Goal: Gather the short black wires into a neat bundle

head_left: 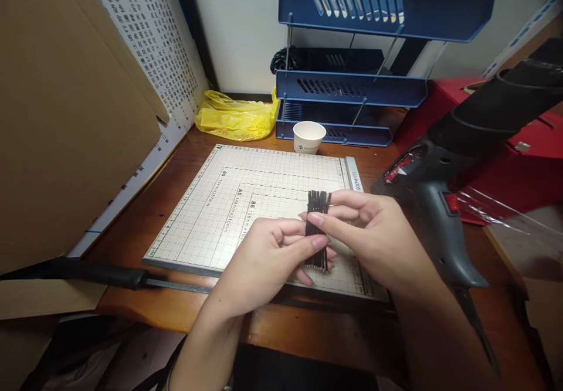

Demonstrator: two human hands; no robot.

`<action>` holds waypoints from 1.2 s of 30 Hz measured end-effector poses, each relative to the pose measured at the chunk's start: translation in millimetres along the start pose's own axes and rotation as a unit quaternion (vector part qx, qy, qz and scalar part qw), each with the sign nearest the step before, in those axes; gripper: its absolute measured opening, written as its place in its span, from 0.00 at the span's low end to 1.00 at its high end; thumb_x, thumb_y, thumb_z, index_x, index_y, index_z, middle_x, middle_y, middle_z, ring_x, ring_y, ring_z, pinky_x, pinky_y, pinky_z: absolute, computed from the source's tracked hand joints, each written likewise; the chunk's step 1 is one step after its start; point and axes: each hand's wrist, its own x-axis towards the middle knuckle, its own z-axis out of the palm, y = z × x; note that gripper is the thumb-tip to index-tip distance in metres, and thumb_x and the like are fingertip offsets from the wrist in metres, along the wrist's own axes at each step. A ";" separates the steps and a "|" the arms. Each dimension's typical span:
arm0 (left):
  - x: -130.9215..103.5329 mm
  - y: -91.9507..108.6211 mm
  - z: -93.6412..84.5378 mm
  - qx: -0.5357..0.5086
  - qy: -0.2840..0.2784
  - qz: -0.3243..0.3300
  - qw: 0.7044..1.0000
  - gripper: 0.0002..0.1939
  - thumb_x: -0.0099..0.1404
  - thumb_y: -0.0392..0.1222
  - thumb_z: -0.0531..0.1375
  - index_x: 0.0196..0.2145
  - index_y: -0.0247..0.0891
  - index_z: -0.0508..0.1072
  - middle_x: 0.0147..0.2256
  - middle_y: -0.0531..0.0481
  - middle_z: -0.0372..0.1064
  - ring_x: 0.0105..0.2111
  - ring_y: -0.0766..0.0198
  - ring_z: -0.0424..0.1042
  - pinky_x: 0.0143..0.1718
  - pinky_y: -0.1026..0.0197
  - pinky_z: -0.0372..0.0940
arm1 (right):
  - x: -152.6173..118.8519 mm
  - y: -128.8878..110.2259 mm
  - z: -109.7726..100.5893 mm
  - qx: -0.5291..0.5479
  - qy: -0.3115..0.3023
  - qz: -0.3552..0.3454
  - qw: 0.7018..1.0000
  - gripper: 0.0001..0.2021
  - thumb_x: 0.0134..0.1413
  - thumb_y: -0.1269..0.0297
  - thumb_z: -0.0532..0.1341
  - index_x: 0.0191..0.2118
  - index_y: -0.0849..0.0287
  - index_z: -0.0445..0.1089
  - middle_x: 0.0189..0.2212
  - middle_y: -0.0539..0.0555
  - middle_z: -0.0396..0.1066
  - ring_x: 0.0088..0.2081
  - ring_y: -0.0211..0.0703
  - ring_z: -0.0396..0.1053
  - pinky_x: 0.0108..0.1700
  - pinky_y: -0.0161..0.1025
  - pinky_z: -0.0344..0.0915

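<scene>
A bundle of short, thin black strips is held upright between my two hands, over the gridded board of a paper trimmer. My left hand pinches its lower part, thumb in front and fingers behind. Higher up, my right hand grips the same bundle with its thumb across the front. The strips' top ends are slightly uneven, and pale tips show along the bottom. What exactly the strips are, I cannot tell. The trimmer's black-handled blade arm runs along the board's near edge, partly behind my left arm.
Behind the board stand a white paper cup, a yellow plastic bag and a blue tiered file tray. A dark heat gun is close on the right, before a red box. Cardboard rises on the left.
</scene>
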 end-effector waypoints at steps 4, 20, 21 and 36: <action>1.0 0.0 0.4 0.008 0.005 -0.003 1.000 0.12 0.67 0.45 0.62 0.37 0.31 0.79 0.34 0.46 0.76 0.28 0.70 0.72 0.28 0.72 0.70 | 0.9 2.2 -1.9 0.005 0.013 -0.006 1.000 0.12 0.45 0.61 0.73 0.32 0.61 0.72 0.23 0.52 0.74 0.18 0.37 0.67 0.20 0.32 0.66; 0.4 -0.2 -0.5 0.005 0.000 0.008 1.000 0.17 0.69 0.47 0.59 0.44 0.31 0.79 0.35 0.43 0.76 0.30 0.69 0.73 0.28 0.71 0.70 | 3.2 6.2 1.3 0.030 0.048 -0.010 0.998 0.10 0.42 0.66 0.73 0.30 0.61 0.73 0.24 0.51 0.74 0.17 0.36 0.67 0.19 0.32 0.67; 0.0 -0.1 -0.9 0.002 -0.004 0.011 1.000 0.17 0.70 0.47 0.59 0.45 0.31 0.79 0.36 0.43 0.77 0.30 0.68 0.73 0.28 0.71 0.71 | 2.9 6.1 1.1 0.034 0.049 -0.008 0.998 0.11 0.41 0.66 0.73 0.31 0.61 0.73 0.24 0.51 0.75 0.17 0.36 0.67 0.19 0.32 0.68; -0.2 1.7 2.3 0.009 0.016 -0.002 1.000 0.14 0.68 0.46 0.61 0.40 0.32 0.80 0.31 0.48 0.75 0.21 0.75 0.68 0.22 0.76 0.66 | 1.8 1.9 2.4 0.054 0.065 -0.003 0.996 0.11 0.37 0.70 0.75 0.29 0.62 0.75 0.22 0.50 0.74 0.18 0.35 0.67 0.18 0.29 0.69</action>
